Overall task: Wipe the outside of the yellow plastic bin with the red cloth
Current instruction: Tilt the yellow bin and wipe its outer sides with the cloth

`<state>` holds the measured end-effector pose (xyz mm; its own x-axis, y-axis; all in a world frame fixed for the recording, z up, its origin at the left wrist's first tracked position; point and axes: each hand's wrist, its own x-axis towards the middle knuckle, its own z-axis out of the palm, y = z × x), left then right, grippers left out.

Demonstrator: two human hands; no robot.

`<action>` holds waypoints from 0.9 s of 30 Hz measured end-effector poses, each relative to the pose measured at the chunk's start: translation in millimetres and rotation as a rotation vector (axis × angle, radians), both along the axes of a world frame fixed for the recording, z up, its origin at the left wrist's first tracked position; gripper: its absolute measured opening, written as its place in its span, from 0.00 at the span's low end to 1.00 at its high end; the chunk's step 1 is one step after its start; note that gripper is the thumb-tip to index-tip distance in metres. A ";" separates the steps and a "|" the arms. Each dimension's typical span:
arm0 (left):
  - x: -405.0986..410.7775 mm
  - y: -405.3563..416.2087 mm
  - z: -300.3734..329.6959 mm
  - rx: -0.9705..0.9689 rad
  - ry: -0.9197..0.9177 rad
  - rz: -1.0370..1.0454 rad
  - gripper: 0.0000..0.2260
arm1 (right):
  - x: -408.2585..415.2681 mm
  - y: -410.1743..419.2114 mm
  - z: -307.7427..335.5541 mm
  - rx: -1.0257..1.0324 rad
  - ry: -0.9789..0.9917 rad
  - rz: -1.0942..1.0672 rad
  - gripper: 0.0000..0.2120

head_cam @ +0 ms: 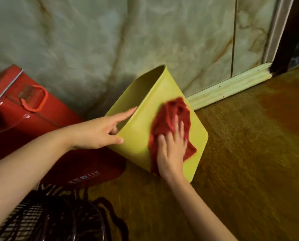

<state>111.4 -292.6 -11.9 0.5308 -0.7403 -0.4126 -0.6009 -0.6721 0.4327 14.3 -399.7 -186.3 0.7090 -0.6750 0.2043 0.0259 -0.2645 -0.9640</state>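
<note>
We see one yellow plastic bin [141, 136], tipped over so that its open mouth faces up and left toward the wall and one broad, smooth side faces us. It sits on the brown floor [249, 153], close to the marbled wall [110, 40] and near the pale skirting board [228, 87]. Its plastic is a flat, matt yellow-green with rounded corners; the inside is in shadow and we cannot make out anything in it. Its underside and far walls are hidden from us.

One red cloth [171, 119] lies bunched on that facing side, its lower part covered by the right hand [171, 150]. That hand is pressed flat on the cloth, fingers spread and extended rather than curled around it. The left hand [96, 133] grips the bin's rim at the near left edge: thumb on the outside, index finger stretched along the rim, the other fingers tucked inside and mostly hidden.

To the left stands one red case [23, 122] with an orange handle [34, 98], cut off by the frame edge. Below it lies a dark red rounded base [93, 173] bearing small print too blurred to read, and one dark wire fan grille [49, 220], cut off at the bottom. At top right a dark door frame [284, 32] is only partly in view.
</note>
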 end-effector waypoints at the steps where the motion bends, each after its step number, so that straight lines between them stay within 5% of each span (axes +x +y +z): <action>1: 0.1 -0.4 -0.3 -0.023 0.017 0.010 0.39 | 12.8 -4.5 14.7 -0.083 -0.041 0.023 0.20; 4: 1.1 3.4 -1.4 -0.058 0.022 0.045 0.39 | 35.1 -40.0 26.1 -0.120 0.018 0.062 0.22; 8: 0.5 2.3 -0.3 -0.022 -0.006 0.045 0.40 | -5.8 -39.2 -20.0 0.155 0.184 -0.023 0.21; 15: -5.4 -0.9 -0.4 -0.069 0.045 0.022 0.38 | 12.4 -8.0 30.6 -0.248 -0.062 0.126 0.21; 20: -0.2 -1.5 0.0 -0.028 -0.008 -0.010 0.41 | 17.8 -28.4 35.9 -0.100 -0.036 0.132 0.21; 24: -1.5 0.3 -1.0 -0.019 0.041 0.012 0.40 | -5.2 12.1 16.2 -0.263 -0.144 0.209 0.21; 27: -0.6 -2.8 -2.2 0.007 -0.072 -0.045 0.41 | 15.4 -23.5 23.0 -0.072 -0.022 0.099 0.20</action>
